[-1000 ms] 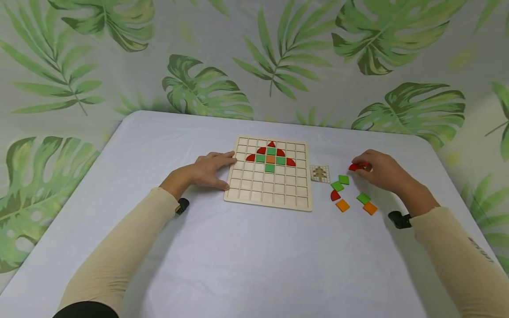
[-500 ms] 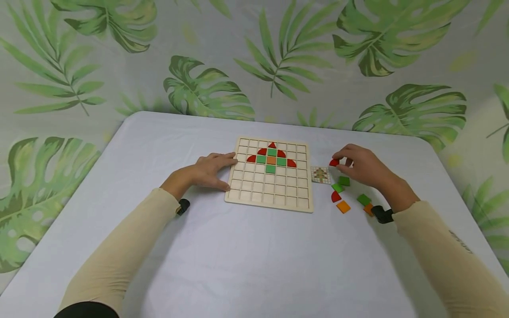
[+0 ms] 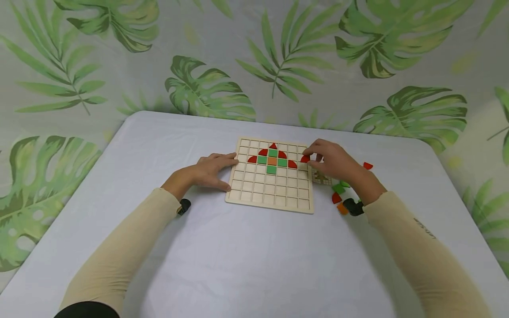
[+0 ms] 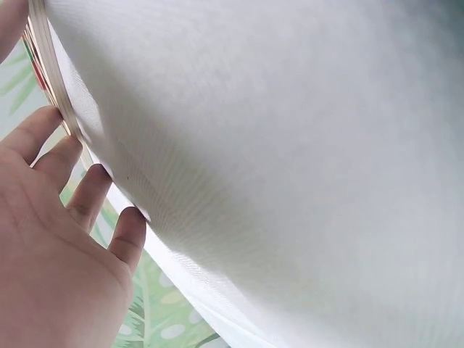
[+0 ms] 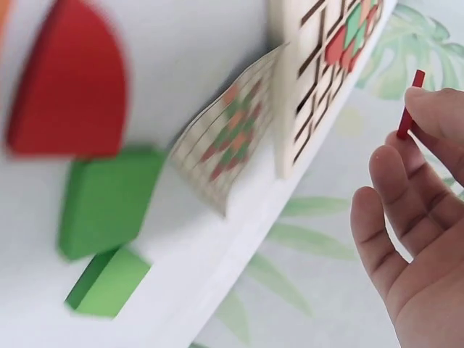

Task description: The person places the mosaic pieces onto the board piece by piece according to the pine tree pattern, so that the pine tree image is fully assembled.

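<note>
A wooden grid board [image 3: 290,193] lies on the table, with red, green and orange tiles set in its upper cells. My left hand [image 3: 207,171] rests at the board's left edge, thumb and fingers spread; in the left wrist view its fingertips [image 4: 52,116] touch the board's side. My right hand [image 3: 336,160] pinches a red quarter-round tile [image 3: 305,159] between thumb and fingers above the board's right edge. The right wrist view shows that tile [image 5: 411,109] edge-on. Beside the board, partly covered by the right hand, lies a small pattern card [image 5: 225,138].
Right of the board lie loose tiles: a red quarter-round [image 3: 336,198], a green square [image 3: 339,188], an orange square [image 3: 342,208] and others partly hidden under the right wrist. Another red tile [image 3: 367,165] sits farther right. A leaf-patterned cloth [image 3: 278,57] hangs behind the table.
My right hand has carried the red quarter-round tile leftward from the loose tiles, past the card, to the board's right edge. The left hand has stayed at the board.
</note>
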